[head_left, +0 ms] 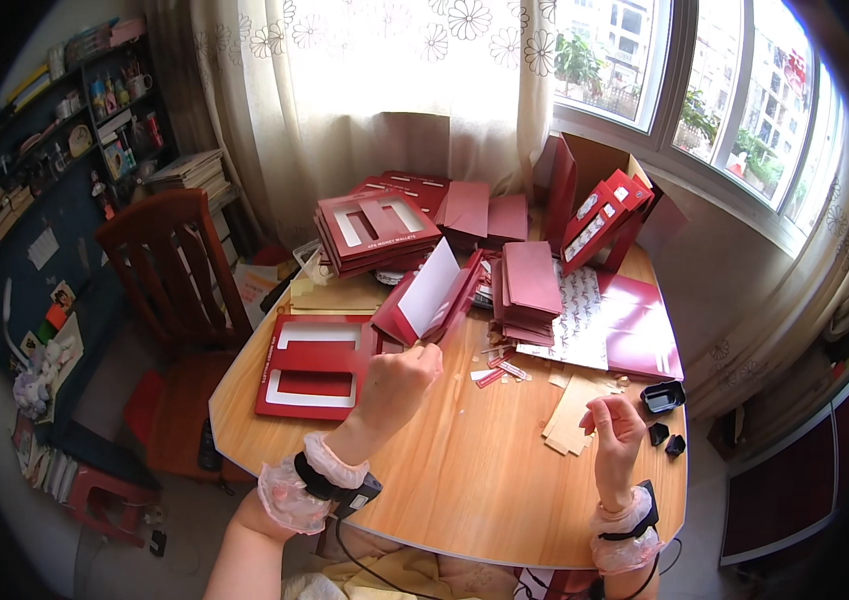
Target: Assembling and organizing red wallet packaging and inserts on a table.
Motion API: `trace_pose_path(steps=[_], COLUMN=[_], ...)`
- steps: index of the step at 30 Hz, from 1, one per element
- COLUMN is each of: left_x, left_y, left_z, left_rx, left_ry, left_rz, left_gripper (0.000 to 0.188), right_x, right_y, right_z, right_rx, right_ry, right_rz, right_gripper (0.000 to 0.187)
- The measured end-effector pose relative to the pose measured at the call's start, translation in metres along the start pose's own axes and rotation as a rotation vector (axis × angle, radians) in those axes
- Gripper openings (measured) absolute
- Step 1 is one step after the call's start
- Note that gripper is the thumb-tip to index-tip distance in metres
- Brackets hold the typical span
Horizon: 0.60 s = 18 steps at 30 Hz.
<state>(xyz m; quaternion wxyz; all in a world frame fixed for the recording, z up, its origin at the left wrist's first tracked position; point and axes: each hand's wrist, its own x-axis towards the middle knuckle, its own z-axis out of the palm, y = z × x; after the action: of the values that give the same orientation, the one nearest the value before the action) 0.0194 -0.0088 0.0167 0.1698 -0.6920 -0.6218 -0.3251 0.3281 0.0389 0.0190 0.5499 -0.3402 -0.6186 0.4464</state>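
Observation:
My left hand point(403, 382) is closed at the near corner of a red cardboard box piece point(453, 298) that stands tilted and part unfolded, its white inner panel point(432, 283) showing. Under and beside that wrist lies a flat red box sleeve point(313, 366) with two long cut-out windows. Over the right side of the table my right hand point(617, 425) hovers, fingers curled inward and fingertips close together; whether anything small is between them I cannot make out. Just left of it lie tan paper strips point(575, 410), and small red-and-white labels point(501, 370) are scattered farther back.
Stacked red windowed sleeves point(377, 225) and folded dark-red pieces point(530, 285) fill the table's far side. A cardboard carton point(597, 158) holds more red boxes point(605, 215). Small black containers point(663, 397) sit at the right edge. A wooden chair point(177, 265) stands left, windows behind.

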Motion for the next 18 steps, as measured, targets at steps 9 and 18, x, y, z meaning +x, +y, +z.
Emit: trace_pose_path(steps=[9,18], left_x=[0.017,0.045], left_y=[-0.018,-0.012], left_z=[0.016,0.034], left_rx=[0.174,0.173], left_ry=[-0.015,-0.018], left_rz=[-0.078,-0.169], left_gripper=[0.016,0.011], right_x=[-0.005,-0.006], right_y=[0.003,0.009], right_z=[0.001,0.003], right_rx=[-0.015,-0.055], right_ry=[-0.091,-0.144], right_rz=[0.059,0.087], right_gripper=[0.011,0.011])
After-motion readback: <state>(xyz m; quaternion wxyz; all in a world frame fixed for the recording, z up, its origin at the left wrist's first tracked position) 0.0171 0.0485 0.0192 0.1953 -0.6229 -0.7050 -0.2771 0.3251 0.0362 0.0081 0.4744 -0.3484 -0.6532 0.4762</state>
